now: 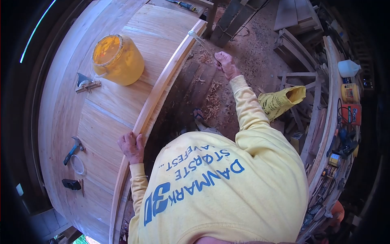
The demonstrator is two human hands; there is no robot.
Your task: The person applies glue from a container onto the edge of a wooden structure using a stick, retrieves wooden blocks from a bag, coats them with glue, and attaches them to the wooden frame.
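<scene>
Looking down through the head view, I find the wooden counter (101,122) spread out to the left of my left hand (132,147). Along its edge runs a pale wooden strip (157,91); that hand lies over it, though I cannot tell whether its fingers clamp. Ahead of the same hand stands a yellow bucket (124,61). Just behind and right of my right hand (227,65) is a yellow sack (278,102). A hammer (73,151) rests left of the left hand. The right hand is closed around a slim, white-tipped stick (196,37), its tip at the strip's far end.
</scene>
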